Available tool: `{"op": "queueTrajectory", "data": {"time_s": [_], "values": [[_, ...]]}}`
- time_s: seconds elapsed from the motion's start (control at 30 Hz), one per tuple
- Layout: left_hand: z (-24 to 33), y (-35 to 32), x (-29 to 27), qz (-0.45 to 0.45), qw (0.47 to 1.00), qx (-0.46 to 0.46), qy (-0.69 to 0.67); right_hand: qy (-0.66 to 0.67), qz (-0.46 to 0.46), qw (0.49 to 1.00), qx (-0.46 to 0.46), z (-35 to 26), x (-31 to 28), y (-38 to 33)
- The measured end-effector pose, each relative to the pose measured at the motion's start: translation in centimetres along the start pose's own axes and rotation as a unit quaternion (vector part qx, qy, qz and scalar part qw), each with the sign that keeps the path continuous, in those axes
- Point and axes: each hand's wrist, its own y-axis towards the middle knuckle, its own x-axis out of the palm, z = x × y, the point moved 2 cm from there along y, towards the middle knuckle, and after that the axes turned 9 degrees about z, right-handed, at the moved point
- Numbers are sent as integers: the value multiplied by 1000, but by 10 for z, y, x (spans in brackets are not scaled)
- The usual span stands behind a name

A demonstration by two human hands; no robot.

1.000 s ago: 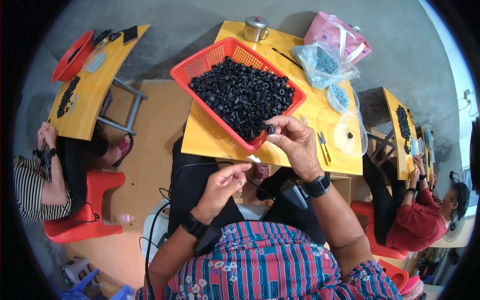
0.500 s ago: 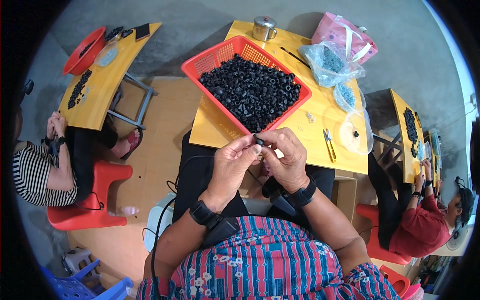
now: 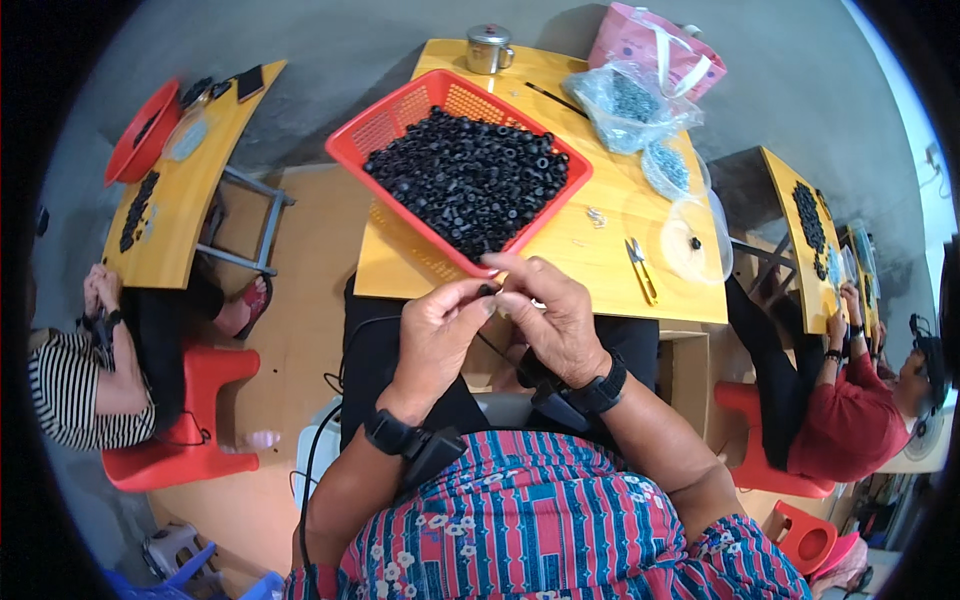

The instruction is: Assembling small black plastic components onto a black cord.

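My left hand [image 3: 438,335] is closed, with thumb and forefinger pinching a small black rubber cap [image 3: 487,290]. Close against it, my right hand [image 3: 552,312] has its fingers bent and its thumb pointing toward the cap. Whatever lies between the right fingertips is too small to make out. Both hands are just in front of the near corner of a red plastic basket [image 3: 350,135]. Heaped inside it are many small black rubber pieces [image 3: 465,175], some of them ring-shaped.
On the yellow table [image 3: 600,290] are yellow-handled snips [image 3: 642,272], small loose bits [image 3: 597,217], a clear lid [image 3: 685,262], a bowl of clear pieces [image 3: 668,168], a plastic bag [image 3: 625,105], a metal mug [image 3: 490,48] and a pink bag [image 3: 655,50]. People sit at side tables.
The black cap, held between both hands' fingertips before, is now in the left fingers. The right forefinger has straightened somewhat. The whole view has shifted, so the table appears further left.
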Motion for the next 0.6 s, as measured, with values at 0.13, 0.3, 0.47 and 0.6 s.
{"op": "queueTrajectory", "data": {"time_s": [0.13,0.3,0.47,0.6], "values": [[-8,-10,-4,-61,995,-73,12,-16,-99,995,-16,8,-10,-6],[-25,-18,-2,-130,973,-180,-66,87,-175,979,59,29,-20,-18],[-43,-21,-3,-165,958,-218,-84,104,-213,969,68,38,-22,-26],[-46,-23,2,-182,951,-240,-67,149,-138,974,103,46,-23,-29]]}}
